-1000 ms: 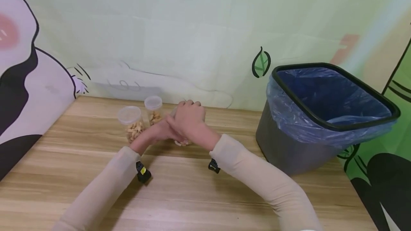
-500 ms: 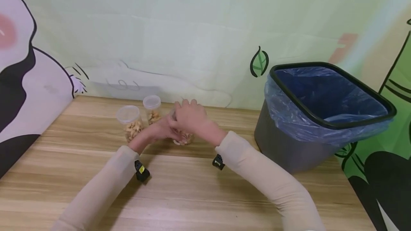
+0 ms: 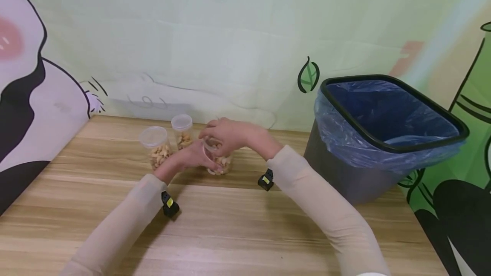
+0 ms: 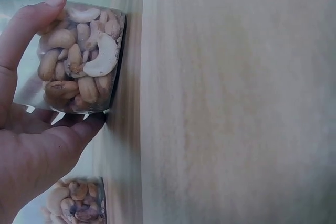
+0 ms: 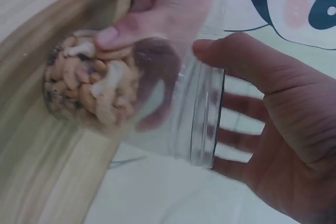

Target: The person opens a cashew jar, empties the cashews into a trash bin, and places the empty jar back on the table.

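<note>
Left hand [image 3: 196, 154] grips the cashew jar [image 3: 225, 164] low on the bench [image 3: 230, 229]; right hand [image 3: 227, 134] grasps its top. Left of it stand a wide nut jar [image 3: 159, 153] and a narrower one [image 3: 184, 136]; well right, a lined bin [image 3: 341, 173].

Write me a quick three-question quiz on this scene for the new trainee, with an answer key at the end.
1. Multiple choice: the liner of the bin is what colour?
A) Red
B) Blue
C) Yellow
2. True or false: the left hand and the right hand are at the same jar.
3. Count: how many jars of nuts show in the head view?

Key:
1. B, blue.
2. True. The left hand grips its body; the right hand's fingers are round its upper end.
3. Three: that jar, plus a front jar and a back jar to its left.
</note>
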### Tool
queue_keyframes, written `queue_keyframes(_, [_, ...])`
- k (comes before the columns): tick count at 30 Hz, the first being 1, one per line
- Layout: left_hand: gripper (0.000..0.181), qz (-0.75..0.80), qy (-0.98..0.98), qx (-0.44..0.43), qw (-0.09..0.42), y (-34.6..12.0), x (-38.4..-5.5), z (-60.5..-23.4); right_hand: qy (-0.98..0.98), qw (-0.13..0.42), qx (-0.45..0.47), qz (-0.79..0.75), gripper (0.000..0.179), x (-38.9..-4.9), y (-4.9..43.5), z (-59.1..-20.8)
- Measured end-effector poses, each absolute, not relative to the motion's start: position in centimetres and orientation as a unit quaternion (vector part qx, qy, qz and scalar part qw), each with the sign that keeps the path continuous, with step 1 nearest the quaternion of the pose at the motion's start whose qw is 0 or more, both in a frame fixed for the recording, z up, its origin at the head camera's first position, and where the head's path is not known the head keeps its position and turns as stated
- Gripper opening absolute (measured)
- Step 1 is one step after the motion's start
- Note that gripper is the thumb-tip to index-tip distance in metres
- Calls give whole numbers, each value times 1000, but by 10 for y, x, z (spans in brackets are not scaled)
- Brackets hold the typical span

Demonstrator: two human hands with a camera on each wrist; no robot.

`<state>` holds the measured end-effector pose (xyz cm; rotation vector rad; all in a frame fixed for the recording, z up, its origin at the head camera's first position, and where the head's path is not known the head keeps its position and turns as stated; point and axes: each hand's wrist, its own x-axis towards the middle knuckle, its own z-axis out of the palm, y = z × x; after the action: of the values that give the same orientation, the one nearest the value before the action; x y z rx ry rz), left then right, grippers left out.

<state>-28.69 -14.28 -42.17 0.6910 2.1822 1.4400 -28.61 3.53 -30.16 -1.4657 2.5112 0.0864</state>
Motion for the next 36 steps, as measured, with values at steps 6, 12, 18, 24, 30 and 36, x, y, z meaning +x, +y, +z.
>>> queue_keyframes(6, [81,530,785,241,211,-145,-287,-423,843,98,-528,12,62,-287,43,-286])
queue_keyframes(12, [106,573,752,207,252,-145,-284,-421,862,97,-497,-13,59,-289,58,-277])
queue_keyframes(18, [94,559,769,213,224,-147,-285,-421,873,107,-475,-41,61,-291,70,-275])
queue_keyframes(24, [94,556,772,218,217,-146,-285,-421,881,106,-456,-69,63,-290,80,-277])
queue_keyframes(30, [97,554,776,214,213,-144,-285,-422,894,88,-430,-89,62,-291,88,-283])
queue_keyframes(36, [96,557,774,212,215,-141,-286,-422,910,61,-392,-118,63,-290,95,-288])
